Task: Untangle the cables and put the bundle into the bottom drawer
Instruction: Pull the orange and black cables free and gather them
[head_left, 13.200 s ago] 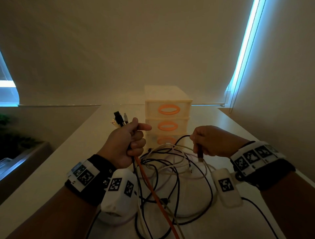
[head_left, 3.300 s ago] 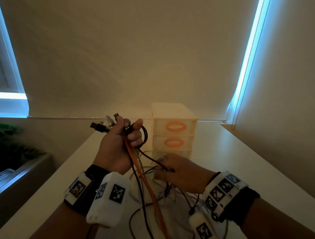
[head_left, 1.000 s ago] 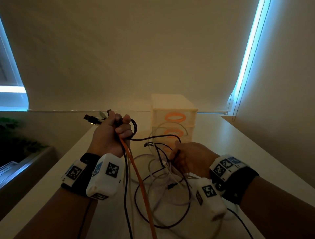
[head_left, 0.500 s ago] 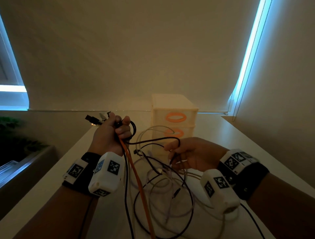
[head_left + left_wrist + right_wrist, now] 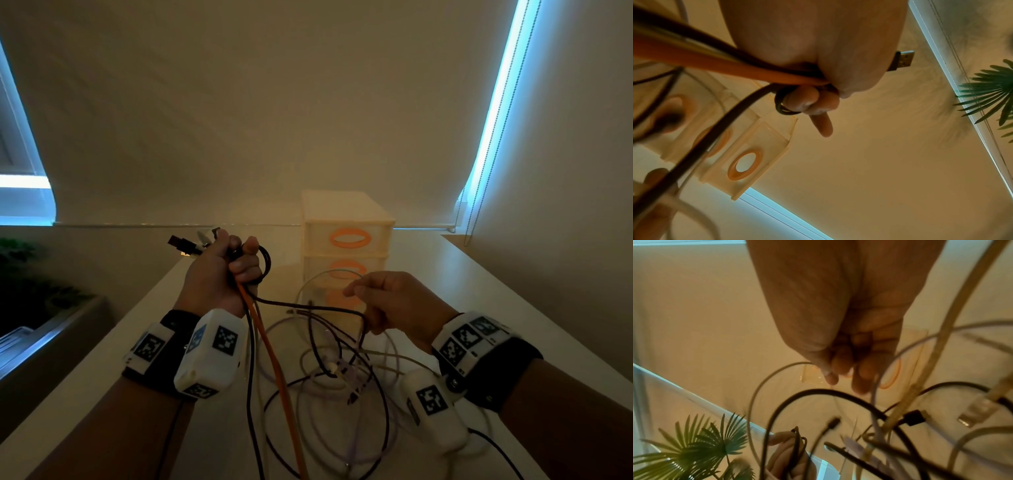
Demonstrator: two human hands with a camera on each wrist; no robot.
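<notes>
One orange cable (image 5: 274,359) runs among black and white cables (image 5: 342,373). The cream drawer unit (image 5: 346,219) has orange handles (image 5: 350,238).

A drawn blind (image 5: 274,102) covers the window, its bead chain (image 5: 493,137) hanging at right; a palm plant (image 5: 990,91) stands left of the table (image 5: 479,291).

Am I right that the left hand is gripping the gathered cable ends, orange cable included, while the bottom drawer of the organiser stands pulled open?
Not quite: in the head view the bottom drawer is closed. The left hand does grip the gathered ends, including the orange cable.
</notes>
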